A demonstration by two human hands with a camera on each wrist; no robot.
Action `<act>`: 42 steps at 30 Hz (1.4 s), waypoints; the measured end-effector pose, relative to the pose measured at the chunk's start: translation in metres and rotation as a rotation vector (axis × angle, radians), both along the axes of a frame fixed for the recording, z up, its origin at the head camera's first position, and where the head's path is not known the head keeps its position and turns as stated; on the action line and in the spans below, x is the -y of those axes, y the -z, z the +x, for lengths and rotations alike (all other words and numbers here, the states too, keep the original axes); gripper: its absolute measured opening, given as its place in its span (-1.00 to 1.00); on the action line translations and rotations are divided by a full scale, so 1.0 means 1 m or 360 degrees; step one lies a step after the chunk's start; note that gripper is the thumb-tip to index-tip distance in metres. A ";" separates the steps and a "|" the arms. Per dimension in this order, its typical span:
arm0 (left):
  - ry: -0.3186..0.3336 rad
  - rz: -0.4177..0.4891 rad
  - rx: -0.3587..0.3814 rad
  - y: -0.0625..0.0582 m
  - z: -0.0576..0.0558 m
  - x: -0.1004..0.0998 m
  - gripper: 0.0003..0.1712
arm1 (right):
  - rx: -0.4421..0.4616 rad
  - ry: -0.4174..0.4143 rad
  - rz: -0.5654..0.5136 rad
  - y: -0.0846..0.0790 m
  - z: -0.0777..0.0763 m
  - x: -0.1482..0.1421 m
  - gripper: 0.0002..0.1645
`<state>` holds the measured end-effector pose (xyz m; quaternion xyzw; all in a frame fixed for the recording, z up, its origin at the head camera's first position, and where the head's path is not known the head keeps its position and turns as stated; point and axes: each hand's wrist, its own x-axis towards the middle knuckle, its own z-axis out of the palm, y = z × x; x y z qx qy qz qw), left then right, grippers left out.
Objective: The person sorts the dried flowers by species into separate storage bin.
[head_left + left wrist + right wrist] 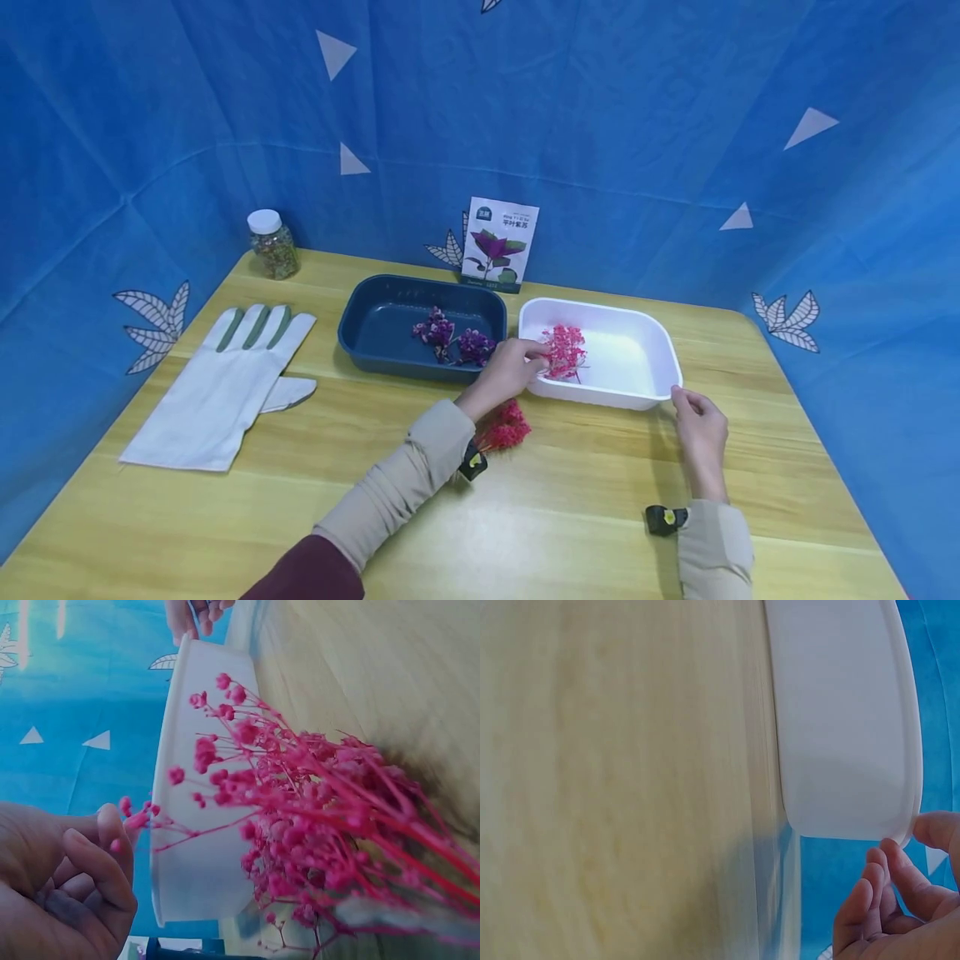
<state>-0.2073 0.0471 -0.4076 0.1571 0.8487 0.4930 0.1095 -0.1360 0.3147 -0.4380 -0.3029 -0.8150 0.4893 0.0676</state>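
Over the left end of a white basin [626, 398], my left hand [510, 367] pinches a sprig of pink dried flowers [564, 350]. The left wrist view shows small pink buds [139, 819] poking out at the fingertips of that hand [75, 877], beside the basin's rim. My right hand [702, 425] grips the basin's near right corner, thumb and forefinger on the rim [907, 832]. Another bunch of pink dried flowers [508, 427] lies on the table by the left wrist and looms large in the left wrist view.
Left of the white basin stands a dark blue basin [375, 358] with purple dried flowers [435, 329]. A seed packet [498, 246] leans against the blue cloth behind. White gloves [217, 392] and a white-capped jar [273, 246] are on the left of the wooden table [585, 500].
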 end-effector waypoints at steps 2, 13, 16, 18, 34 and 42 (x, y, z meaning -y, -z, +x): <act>0.0002 0.0035 0.0035 -0.001 0.002 0.004 -0.66 | 0.0001 0.0002 -0.0003 -0.001 0.000 0.000 -0.24; 0.0003 0.0116 0.0042 -0.004 0.020 0.031 -0.66 | 0.0006 -0.0003 0.0028 0.000 0.001 0.001 -0.22; -0.0009 0.0100 -0.0002 -0.002 0.024 0.041 -0.67 | 0.0011 0.0001 0.0027 0.001 0.001 0.001 -0.21; -0.0023 0.0103 -0.0030 0.000 0.027 0.047 -0.67 | 0.0009 0.0001 0.0028 0.001 0.000 0.001 -0.21; -0.0072 0.0130 0.0037 0.022 0.062 0.093 -0.63 | 0.0020 0.0008 0.0014 -0.001 0.001 0.002 -0.20; 0.0021 0.0088 0.0140 0.041 0.070 0.106 -0.60 | 0.0014 0.0023 0.0003 -0.001 0.000 0.002 -0.23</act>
